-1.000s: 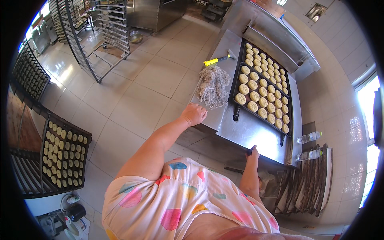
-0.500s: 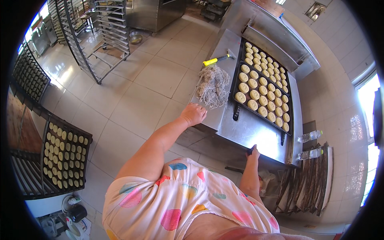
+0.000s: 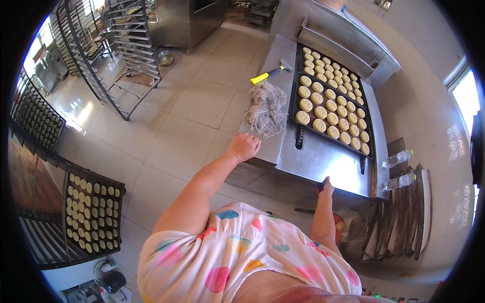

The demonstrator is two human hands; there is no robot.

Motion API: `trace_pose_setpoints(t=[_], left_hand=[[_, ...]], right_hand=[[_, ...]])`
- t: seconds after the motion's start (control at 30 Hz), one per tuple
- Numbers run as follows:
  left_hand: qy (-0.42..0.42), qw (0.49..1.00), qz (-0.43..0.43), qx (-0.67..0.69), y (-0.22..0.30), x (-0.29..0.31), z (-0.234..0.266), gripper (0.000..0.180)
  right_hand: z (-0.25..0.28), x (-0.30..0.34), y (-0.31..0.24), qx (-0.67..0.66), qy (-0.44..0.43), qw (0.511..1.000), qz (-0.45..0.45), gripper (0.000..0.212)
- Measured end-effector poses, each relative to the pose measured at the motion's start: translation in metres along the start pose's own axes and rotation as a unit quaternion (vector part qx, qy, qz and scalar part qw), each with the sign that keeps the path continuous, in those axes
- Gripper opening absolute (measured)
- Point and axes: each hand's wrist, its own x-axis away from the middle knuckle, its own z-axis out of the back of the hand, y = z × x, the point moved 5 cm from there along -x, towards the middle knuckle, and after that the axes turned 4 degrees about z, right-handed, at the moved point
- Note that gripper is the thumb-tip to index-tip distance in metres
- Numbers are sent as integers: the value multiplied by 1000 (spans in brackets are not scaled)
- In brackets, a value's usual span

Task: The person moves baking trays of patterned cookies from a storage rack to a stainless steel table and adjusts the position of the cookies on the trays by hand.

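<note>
My left hand (image 3: 245, 147) rests on the near left corner of the steel worktop (image 3: 276, 129), its fingers curled over the edge. Just beyond it lies a grey string mop head (image 3: 267, 109), which the fingers do not hold. My right hand (image 3: 326, 187) is closed round a small dark handle at the front edge of the steel deck (image 3: 336, 169), mostly hidden by the fingers. Past that hand, two black baking trays carry rows of round, stamped pale pastries: a nearer tray (image 3: 323, 135) and a farther tray (image 3: 299, 53).
A yellow-handled scraper (image 3: 270, 74) lies beyond the mop head. Two clear bottles (image 3: 399, 181) stand at the right, near upright dark boards (image 3: 399, 217). At left, a rack holds a tray of pastries (image 3: 93, 212). A tall metal rack (image 3: 134, 55) stands on the tiled floor.
The view has shifted slightly, so the racks and trays sit a little differently. Both hands keep their places at the worktop's edge. Small lights now show at the lower right.
</note>
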Motion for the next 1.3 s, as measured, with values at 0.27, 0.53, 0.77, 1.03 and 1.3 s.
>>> trace_pose_setpoints(t=[0.27, 0.53, 0.77, 1.03, 1.3], left_hand=[[-17, 1000, 9, -15, 0, -1, -3, 23], [-8, 1000, 3, -16, -1, -1, -4, 23], [4, 1000, -1, -13, 1, -4, 0, 23], [-41, 998, 38, -21, -3, -6, -10, 24], [-113, 988, 92, -43, -4, -15, -16, 34]], right_hand=[[1, -6, 3, 1, 0, 1000, -10, 36], [9, 3, -1, -6, -106, 993, -56, 26], [15, -4, 2, 31, -127, 988, -86, 42], [16, -7, 6, 35, -148, 984, -89, 44], [18, -4, 4, 46, -129, 988, -76, 41]])
